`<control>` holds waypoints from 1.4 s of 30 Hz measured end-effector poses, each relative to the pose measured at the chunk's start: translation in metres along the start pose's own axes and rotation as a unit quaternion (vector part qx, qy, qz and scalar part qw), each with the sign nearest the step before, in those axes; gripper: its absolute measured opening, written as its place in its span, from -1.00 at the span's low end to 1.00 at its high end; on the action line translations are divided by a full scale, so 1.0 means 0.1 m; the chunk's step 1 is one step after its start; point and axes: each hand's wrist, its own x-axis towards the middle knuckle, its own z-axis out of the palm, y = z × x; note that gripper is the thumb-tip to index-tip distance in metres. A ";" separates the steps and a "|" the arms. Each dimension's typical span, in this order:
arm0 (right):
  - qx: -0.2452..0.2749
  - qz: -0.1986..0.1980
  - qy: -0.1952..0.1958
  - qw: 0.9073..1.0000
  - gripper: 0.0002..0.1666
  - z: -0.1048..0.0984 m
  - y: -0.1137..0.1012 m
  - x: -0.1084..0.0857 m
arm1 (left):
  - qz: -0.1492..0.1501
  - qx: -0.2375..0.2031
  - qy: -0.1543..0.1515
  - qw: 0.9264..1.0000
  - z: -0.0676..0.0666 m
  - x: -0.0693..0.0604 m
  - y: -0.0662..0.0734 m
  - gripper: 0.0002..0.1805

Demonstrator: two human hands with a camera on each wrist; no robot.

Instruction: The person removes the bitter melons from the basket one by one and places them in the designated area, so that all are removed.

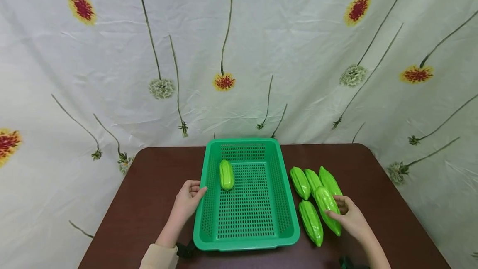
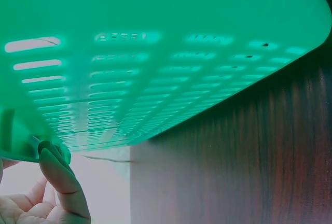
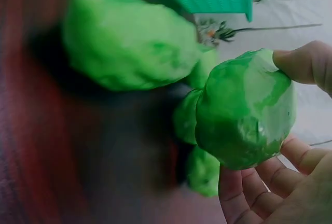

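Note:
A green plastic basket (image 1: 246, 242) with slotted walls and floor stands on the table. My left hand (image 1: 188, 198) pinches its left rim between thumb and fingers; in the left wrist view the fingertips (image 2: 62, 177) are at the rim. One bright green bitter melon (image 1: 226, 175) lies inside the basket, towards its back left. To the right of the basket, my right hand (image 1: 351, 219) grips a ridged bitter melon (image 1: 327, 209), thumb on one side and fingers on the other. The right wrist view shows this held melon (image 3: 246, 110) end-on.
Several more bitter melons lie around the held one: one in front (image 1: 311, 223), one at the back left (image 1: 300, 182), and others behind it (image 1: 330, 181). The dark brown table (image 1: 164, 169) meets a flower-printed white cloth (image 1: 246, 45) at the back.

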 end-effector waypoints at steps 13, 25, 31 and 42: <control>0.006 0.031 -0.010 0.999 -0.16 0.13 0.22 0.01 | -0.002 0.000 -0.004 1.000 0.00 0.00 -0.01 -0.61; 0.010 0.033 -0.005 0.999 -0.15 0.20 0.34 0.01 | 0.000 0.001 -0.002 1.000 0.00 0.00 -0.01 -0.62; 0.018 0.034 -0.007 0.999 -0.15 0.21 0.35 0.01 | 0.000 0.004 -0.002 1.000 0.00 0.00 -0.01 -0.62; 0.002 0.046 -0.015 0.999 -0.04 0.10 0.31 0.01 | -0.003 -0.003 -0.007 1.000 0.00 0.00 -0.02 -0.61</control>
